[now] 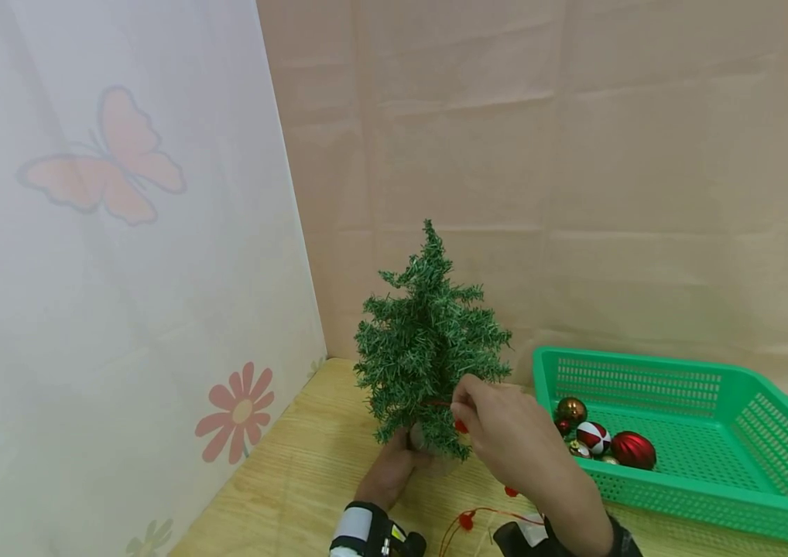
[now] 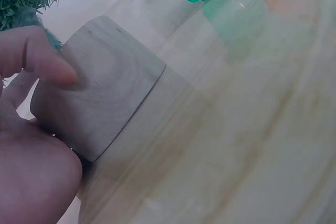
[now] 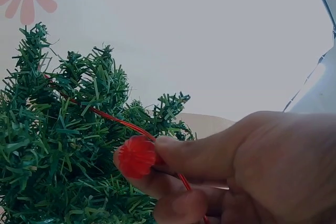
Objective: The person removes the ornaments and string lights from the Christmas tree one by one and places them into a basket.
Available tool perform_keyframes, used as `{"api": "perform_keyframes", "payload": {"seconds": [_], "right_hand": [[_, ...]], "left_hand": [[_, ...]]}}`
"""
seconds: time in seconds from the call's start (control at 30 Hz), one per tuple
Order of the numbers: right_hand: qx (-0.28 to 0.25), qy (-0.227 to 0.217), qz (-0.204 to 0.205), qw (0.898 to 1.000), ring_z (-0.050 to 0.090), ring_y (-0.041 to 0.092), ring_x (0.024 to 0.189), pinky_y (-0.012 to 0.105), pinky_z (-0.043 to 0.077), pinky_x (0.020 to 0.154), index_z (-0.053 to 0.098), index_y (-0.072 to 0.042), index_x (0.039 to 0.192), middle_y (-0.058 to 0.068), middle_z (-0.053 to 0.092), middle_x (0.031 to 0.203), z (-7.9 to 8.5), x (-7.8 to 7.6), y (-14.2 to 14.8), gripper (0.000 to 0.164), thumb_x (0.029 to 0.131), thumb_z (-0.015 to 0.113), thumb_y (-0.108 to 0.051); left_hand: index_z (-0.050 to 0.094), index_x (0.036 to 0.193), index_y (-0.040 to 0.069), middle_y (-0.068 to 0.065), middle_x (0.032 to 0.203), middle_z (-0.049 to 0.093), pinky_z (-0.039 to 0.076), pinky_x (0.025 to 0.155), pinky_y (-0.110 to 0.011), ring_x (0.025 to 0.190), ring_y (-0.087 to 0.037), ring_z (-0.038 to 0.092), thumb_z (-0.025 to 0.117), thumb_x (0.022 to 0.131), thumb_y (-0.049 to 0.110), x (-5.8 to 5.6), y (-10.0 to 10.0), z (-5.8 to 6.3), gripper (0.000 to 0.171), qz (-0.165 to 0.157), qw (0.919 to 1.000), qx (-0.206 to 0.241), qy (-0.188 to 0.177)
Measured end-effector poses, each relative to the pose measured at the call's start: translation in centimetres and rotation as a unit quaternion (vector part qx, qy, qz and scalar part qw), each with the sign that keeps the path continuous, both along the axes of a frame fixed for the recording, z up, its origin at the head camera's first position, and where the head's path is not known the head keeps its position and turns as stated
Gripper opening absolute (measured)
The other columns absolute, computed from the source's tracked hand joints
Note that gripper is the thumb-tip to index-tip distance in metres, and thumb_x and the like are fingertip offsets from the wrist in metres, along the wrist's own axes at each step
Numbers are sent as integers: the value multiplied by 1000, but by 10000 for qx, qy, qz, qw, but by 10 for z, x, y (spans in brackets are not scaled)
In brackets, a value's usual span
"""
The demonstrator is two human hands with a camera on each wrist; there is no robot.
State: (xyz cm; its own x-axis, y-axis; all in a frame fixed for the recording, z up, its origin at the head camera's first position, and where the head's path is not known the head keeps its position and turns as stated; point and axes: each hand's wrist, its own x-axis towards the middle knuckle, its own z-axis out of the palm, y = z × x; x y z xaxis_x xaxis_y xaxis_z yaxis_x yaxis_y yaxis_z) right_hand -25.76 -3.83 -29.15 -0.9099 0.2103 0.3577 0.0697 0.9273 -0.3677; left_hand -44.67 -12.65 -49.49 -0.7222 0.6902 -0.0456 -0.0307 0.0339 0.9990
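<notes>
A small artificial Christmas tree stands upright on the table. Low at its foot, my left hand grips the round wooden base, with thumb and fingers against its side in the left wrist view. My right hand is at the tree's lower right side, pinching a red string of lights beside a ribbed red bulb. From the pinch, the thin red wire runs into the green branches. More of the string trails over the table below the right hand, with another red bulb on it.
To the right stands a green plastic basket with perforated walls. Several Christmas balls lie in its left end, among them a shiny red ball and a red-and-white striped ball. A white patterned sheet hangs at the left, a beige cloth behind.
</notes>
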Motion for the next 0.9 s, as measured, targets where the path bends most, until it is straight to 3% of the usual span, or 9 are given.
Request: {"api": "perform_keyframes", "payload": {"seconds": [0.13,0.3,0.4,0.53,0.67,0.8,0.9], "right_hand": [[-33,-5,40,10000,38,6,48,23,30,48,61,-21,98,-13,50,62,0,0,-1,7,101,58,-16],[-25,-86,-9,10000,31,7,43,23,22,45,65,-21,115,-12,45,56,-1,0,-3,20,101,53,-13],[22,-115,-87,9999,36,5,45,24,25,44,69,-25,110,-14,50,59,-2,0,-3,17,100,57,-16],[65,-362,-183,9992,43,7,48,26,28,44,72,-30,99,-14,54,60,-3,0,-3,7,95,67,-27],[136,-638,-134,9978,42,12,45,26,22,44,71,-35,95,-11,48,53,-5,1,-3,5,90,72,-33],[220,-537,36,9983,39,11,44,25,20,44,70,-34,91,-10,46,51,-7,2,0,6,89,74,-31],[269,-370,146,9988,39,7,46,24,24,45,69,-30,88,-12,47,54,-8,2,2,6,90,73,-26]], "left_hand": [[19,155,-6,-28,162,17,21,118,-60,149,-45,17,70,81,3,0,0,-2,90,9,10000,-32,7],[19,155,-4,-27,162,19,24,117,-59,149,-45,19,71,82,5,-1,0,-3,91,-7,10000,-70,-5],[17,157,-4,-28,162,17,23,117,-61,150,-47,17,74,82,13,-1,-1,-2,96,73,9993,-372,45],[10,161,9,-19,167,10,19,119,-59,153,-43,9,75,80,12,0,-1,-1,104,-2,9995,-212,213],[26,156,24,-6,162,26,28,110,-45,145,-31,27,73,74,-5,-3,1,-2,99,-287,9981,521,142],[46,142,22,-1,145,43,29,106,-38,128,-20,38,73,71,-12,-4,2,-3,83,-316,9967,745,25],[47,140,22,1,145,44,24,112,-41,132,-19,36,74,70,-11,-4,3,-3,82,-264,9969,732,90]]}}
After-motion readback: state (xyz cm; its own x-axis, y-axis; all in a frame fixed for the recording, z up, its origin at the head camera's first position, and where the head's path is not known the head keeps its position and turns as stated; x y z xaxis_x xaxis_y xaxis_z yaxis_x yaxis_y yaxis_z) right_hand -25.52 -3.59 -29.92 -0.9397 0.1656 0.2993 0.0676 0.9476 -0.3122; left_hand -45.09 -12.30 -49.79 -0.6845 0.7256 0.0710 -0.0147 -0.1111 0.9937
